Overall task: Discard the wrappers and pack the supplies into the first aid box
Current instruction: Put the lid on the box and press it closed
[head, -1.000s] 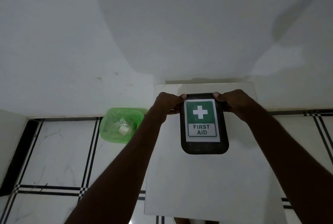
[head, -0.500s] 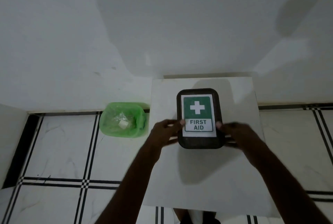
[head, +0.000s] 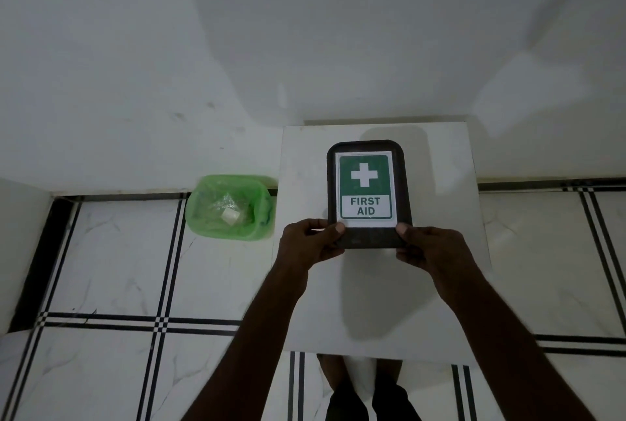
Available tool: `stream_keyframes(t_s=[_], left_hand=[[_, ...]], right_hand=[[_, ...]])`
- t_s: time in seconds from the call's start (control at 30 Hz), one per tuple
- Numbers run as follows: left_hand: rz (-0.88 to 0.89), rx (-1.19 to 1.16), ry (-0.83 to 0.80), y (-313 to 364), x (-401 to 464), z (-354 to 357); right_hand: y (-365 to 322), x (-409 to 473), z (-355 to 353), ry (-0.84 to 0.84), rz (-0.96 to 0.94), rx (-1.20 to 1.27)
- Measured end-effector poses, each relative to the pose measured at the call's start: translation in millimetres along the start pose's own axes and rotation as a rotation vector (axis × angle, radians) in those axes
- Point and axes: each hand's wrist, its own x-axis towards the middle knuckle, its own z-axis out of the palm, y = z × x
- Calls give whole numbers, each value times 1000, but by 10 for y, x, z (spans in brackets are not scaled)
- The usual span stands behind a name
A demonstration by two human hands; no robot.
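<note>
The first aid box [head: 367, 190] is dark with a green and white FIRST AID label on its closed lid. It rests on a small white table [head: 450, 271]. My left hand [head: 310, 244] grips the box's near left corner, thumb on the lid. My right hand [head: 428, 247] grips the near right corner the same way. A green bin [head: 233, 205] lined with clear plastic stands on the floor left of the table, with a white wrapper and crumpled plastic inside. No loose supplies are visible.
A white wall rises behind the table and bin. The floor is white marble tile with black double lines. My feet show below the table's near edge. A white ledge juts in at the far left.
My hands moved from the box's far corners to its near corners. The view tilted down slightly, and the box stays closed on the table.
</note>
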Motion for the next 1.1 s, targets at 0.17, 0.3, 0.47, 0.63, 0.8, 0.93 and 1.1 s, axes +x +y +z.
stream_keyframes(t_s=[0.17, 0.3, 0.47, 0.63, 0.8, 0.93, 1.1], left_hand=[[14, 57, -36, 0, 2, -9], [36, 160, -92, 197, 148, 33], [70, 220, -76, 413, 311, 117], [102, 230, -36, 385, 396, 140], [106, 268, -21, 388, 339, 187], [125, 256, -52, 452, 310, 291], [142, 282, -62, 575, 367, 445]], right_hand=[[24, 38, -36, -15, -26, -78], [-110, 211, -85, -83, -23, -245], [-369, 454, 124, -125, -83, -278], [-378, 539, 160, -116, -110, -315], [-353, 443, 198, -59, -144, -288], [-396, 489, 219, -36, -188, -258], [-489, 653, 176, -16, -214, -280]])
